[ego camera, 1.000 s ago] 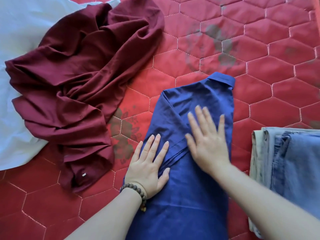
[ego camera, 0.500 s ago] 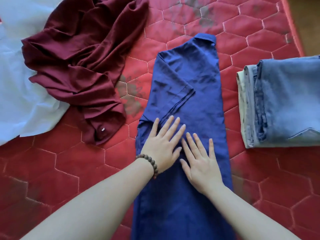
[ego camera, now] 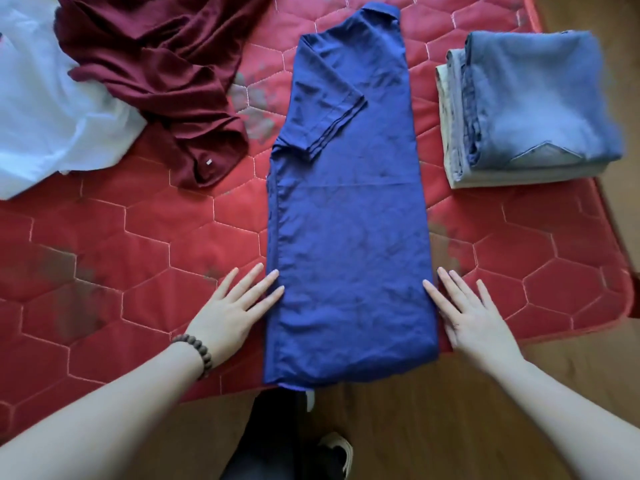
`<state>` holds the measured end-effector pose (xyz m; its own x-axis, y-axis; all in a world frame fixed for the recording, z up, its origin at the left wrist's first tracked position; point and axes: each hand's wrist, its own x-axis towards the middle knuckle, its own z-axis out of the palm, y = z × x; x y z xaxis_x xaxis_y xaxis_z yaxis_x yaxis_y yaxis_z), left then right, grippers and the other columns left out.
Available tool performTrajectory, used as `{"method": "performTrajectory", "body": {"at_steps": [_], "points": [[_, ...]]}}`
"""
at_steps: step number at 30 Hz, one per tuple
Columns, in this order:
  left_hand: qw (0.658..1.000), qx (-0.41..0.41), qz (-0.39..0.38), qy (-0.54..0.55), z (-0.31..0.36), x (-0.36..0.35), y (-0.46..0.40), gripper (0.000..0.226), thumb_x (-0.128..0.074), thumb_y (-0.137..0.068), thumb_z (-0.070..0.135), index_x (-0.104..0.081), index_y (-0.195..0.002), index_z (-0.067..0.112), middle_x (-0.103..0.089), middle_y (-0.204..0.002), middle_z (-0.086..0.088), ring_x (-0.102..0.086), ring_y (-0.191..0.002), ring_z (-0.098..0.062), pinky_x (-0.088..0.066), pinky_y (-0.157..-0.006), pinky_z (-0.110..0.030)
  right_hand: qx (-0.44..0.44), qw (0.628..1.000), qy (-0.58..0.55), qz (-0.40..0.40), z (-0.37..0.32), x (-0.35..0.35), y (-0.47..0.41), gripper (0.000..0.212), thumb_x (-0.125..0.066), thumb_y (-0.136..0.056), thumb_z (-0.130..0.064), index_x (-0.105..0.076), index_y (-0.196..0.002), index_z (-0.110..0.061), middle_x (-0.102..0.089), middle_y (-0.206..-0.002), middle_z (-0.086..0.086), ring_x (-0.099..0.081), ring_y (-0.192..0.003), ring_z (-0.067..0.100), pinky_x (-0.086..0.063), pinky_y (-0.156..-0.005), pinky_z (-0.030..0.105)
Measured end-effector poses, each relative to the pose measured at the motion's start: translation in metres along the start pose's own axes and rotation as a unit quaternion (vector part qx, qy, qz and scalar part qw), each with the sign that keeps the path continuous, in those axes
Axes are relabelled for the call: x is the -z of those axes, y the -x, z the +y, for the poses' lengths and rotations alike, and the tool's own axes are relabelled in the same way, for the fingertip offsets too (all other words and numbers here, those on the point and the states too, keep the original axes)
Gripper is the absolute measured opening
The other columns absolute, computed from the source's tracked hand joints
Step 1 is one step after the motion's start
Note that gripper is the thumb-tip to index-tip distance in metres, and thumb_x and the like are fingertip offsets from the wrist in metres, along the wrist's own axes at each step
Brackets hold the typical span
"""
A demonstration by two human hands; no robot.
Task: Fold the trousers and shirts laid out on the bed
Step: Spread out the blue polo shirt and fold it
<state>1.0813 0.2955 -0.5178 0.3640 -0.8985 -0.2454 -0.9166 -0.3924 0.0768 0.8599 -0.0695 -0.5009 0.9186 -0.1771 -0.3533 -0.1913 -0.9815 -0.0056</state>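
Blue shirt [ego camera: 349, 220], sides folded in, lies lengthwise reaching the bed's [ego camera: 104, 258] near edge. Left hand [ego camera: 235, 313] and right hand [ego camera: 474, 320] rest flat, fingers straight, flanking its hem.

This looks like a bedroom in a home; a bed [ego camera: 104, 271] with a red quilted cover fills most of the view; clothes lie on it, a blue shirt [ego camera: 346, 220] in the middle, a dark red one [ego camera: 156, 64] to its left, folded jeans [ego camera: 536, 98] to its right; below the bed's edge is what may be a brown wooden floor [ego camera: 450, 427], though it is blurry.
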Motion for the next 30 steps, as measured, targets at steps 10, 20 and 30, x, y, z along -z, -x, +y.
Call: {"method": "performTrajectory", "body": {"at_steps": [10,20,30], "points": [[1.000,-0.016,0.006,-0.007,0.041,0.001,0.007,0.070,-0.043,-0.065,-0.007,-0.059,-0.130,0.012,-0.053,-0.138,-0.017,-0.048,-0.128,-0.041,-0.038,-0.101,-0.060,0.092,0.994,-0.027,0.044,-0.028,-0.010,0.014,0.088,-0.080,-0.059,-0.006,-0.051,-0.139,-0.026,-0.032,-0.153,0.017,-0.037,-0.137,0.039,-0.032,-0.104,0.064],[0.875,0.067,-0.095,0.470,0.018,0.052,-0.027,0.036,-0.042,-0.079,-0.002,-0.071,-0.101,0.002,-0.060,-0.124,-0.001,-0.040,-0.129,-0.017,-0.016,-0.115,-0.014,0.085,0.911,-0.347,-0.208,-0.023,0.067,-0.032,0.024,-0.053,-0.076,-0.010,-0.073,-0.089,-0.006,-0.070,-0.078,0.004,-0.061,-0.106,0.006,-0.037,-0.107,0.028],[0.410,0.412,-0.069,0.811,-0.037,0.040,-0.131,0.048,-0.062,-0.088,0.032,-0.058,-0.129,0.007,-0.066,-0.120,-0.011,-0.063,-0.110,-0.028,-0.042,-0.106,-0.043,-0.324,0.567,-0.745,-0.139,-0.015,0.068,-0.136,0.044,-0.068,-0.082,-0.041,-0.070,-0.110,-0.006,-0.073,-0.104,0.013,-0.070,-0.095,0.030,-0.057,-0.082,0.043]]}}
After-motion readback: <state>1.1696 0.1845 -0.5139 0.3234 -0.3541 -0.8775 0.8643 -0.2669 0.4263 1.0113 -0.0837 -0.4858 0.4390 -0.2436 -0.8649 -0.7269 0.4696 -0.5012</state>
